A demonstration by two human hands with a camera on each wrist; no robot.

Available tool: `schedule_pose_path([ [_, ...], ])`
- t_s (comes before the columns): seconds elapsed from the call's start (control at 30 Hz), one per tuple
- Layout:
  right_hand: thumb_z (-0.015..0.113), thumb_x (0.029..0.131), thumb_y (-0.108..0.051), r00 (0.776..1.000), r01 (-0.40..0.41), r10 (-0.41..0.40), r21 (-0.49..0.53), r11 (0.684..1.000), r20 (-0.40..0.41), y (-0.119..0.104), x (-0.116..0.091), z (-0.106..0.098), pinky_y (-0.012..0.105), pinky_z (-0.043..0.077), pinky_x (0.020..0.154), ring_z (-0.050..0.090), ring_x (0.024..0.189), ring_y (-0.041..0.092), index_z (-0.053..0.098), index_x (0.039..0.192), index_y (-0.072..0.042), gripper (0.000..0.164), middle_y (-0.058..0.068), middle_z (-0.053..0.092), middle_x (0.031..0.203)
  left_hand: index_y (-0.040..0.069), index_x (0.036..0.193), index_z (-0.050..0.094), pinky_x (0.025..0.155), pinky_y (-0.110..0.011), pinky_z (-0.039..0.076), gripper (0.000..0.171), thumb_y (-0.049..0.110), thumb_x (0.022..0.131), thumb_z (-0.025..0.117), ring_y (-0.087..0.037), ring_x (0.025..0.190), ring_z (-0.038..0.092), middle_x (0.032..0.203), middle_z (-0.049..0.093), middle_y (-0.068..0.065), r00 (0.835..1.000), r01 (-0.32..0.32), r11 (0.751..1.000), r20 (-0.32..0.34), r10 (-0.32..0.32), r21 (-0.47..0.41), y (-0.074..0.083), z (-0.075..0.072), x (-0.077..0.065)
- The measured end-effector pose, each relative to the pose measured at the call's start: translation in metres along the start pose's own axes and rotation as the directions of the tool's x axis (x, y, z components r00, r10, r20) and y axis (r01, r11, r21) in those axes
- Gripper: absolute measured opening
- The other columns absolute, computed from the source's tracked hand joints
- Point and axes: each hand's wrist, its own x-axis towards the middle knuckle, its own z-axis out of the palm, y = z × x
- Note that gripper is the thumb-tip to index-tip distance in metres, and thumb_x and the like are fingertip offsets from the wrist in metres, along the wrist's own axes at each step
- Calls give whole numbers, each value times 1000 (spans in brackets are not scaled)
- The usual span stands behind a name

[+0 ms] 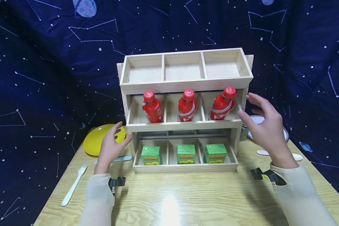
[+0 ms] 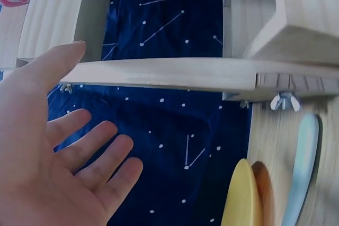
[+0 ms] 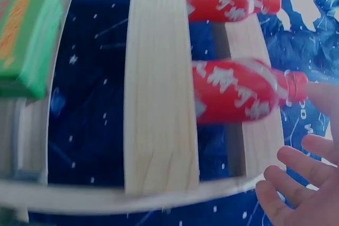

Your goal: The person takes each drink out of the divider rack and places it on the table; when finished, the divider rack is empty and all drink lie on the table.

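Note:
A three-tier wooden rack stands on the table. Its middle tier holds three red bottles, one per compartment: the left bottle and middle bottle stand nearly upright, while the right bottle leans right. In the bottom tier sit three green boxes, one in each compartment. My left hand is beside the rack's lower left side, fingers spread, holding nothing. My right hand is at the rack's right side near the leaning bottle, thumb and fingers apart; the right wrist view shows the thumb close to a bottle cap.
The top tier has three bare compartments. A yellow plate, a blue-handled utensil and a pale fork lie at left. Behind my right hand are a white plate, a metal cup and a pale utensil.

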Motion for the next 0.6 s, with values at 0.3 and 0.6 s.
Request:
schedule_pose_path([
  [0.3,79,84,-8,997,-61,56,82,995,61,-16,26,22,16,49,88,57,115,11,51,144,-13,66,7,61,132,11,146,44,100,-55,47,70,34,88,76,-38,123,54,143,50,-13,1000,22,973,-3,-24,-228,-3,13,7],
  [0.6,76,87,-4,993,-114,104,198,973,62,-12,31,40,16,49,86,60,102,8,58,133,-2,50,9,65,120,9,141,52,99,-50,50,57,26,91,73,-37,116,59,135,56,-14,999,23,939,-38,-38,-342,0,22,9],
])
